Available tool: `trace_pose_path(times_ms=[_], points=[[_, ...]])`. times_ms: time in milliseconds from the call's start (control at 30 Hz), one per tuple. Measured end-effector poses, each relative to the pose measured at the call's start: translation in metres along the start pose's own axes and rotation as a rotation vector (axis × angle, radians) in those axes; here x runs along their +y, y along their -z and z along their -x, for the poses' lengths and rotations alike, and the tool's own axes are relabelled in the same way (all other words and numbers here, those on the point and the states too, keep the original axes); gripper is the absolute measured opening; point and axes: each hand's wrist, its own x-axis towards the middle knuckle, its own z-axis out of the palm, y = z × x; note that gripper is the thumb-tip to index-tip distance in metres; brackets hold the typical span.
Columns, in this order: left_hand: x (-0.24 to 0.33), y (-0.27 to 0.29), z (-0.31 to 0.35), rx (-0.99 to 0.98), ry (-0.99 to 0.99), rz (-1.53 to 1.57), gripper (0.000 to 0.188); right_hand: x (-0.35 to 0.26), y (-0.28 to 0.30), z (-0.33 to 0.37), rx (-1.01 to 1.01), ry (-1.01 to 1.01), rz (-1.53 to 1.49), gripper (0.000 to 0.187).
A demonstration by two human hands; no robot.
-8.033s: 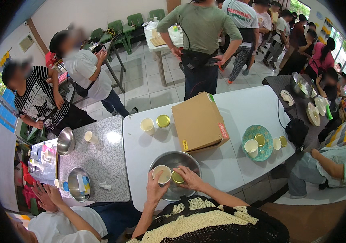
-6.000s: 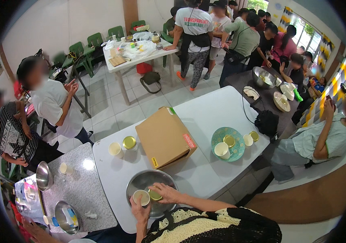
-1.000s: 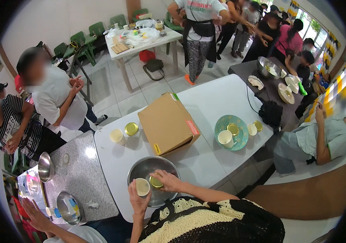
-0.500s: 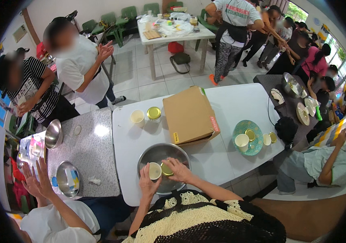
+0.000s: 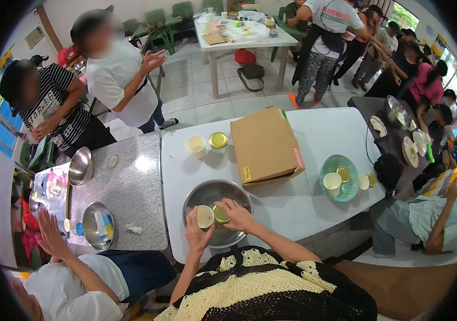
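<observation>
From where I stand, the person's left hand [image 5: 197, 235] has its thumb and fingers wrapped round a paper cup [image 5: 205, 215], mouth up. The right hand [image 5: 238, 217] pinches a gold-lidded jar [image 5: 221, 215] between thumb and fingers, right beside the cup. Both are over a steel bowl [image 5: 216, 189] near the near left corner of the white table [image 5: 287, 211]; I can't tell whether the jar touches the bowl's bottom.

Beyond the bowl, a cardboard box [image 5: 265, 145] lies by the table's far edge. Nearer the far left corner, a second cup [image 5: 196, 146] stands just beside another jar [image 5: 218, 142]. Toward the right edge, a patterned green plate [image 5: 352, 186] carries a white cup [image 5: 332, 183] and a lidded jar [image 5: 343, 173].
</observation>
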Motion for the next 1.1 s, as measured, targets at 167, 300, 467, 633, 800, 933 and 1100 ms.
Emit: trace_pose_path(times_ms=[167,300,467,633,800,933,1100], points=[[-0.002,0.000,-0.005,-0.022,-0.011,0.026,0.082,-0.001,-0.001,0.001,0.028,-0.011,-0.028,0.088],[-0.004,0.002,-0.009,-0.028,-0.057,0.027,0.082,-0.004,0.000,0.001,0.038,-0.032,-0.024,0.088],[-0.010,0.001,-0.012,-0.059,-0.068,0.047,0.083,-0.011,0.001,0.001,0.048,-0.080,-0.036,0.089],[-0.013,-0.001,-0.018,-0.058,-0.096,0.030,0.083,-0.006,0.001,0.000,0.077,-0.034,-0.008,0.092],[-0.012,0.003,-0.016,-0.069,-0.048,0.045,0.083,-0.003,0.000,-0.004,0.029,-0.008,-0.030,0.088],[-0.010,0.003,-0.014,-0.068,-0.071,0.066,0.084,0.004,0.005,-0.007,0.073,0.036,-0.129,0.073],[-0.013,0.008,-0.010,-0.066,-0.065,0.062,0.084,0.005,0.022,-0.016,0.546,-0.246,-0.499,0.032]])
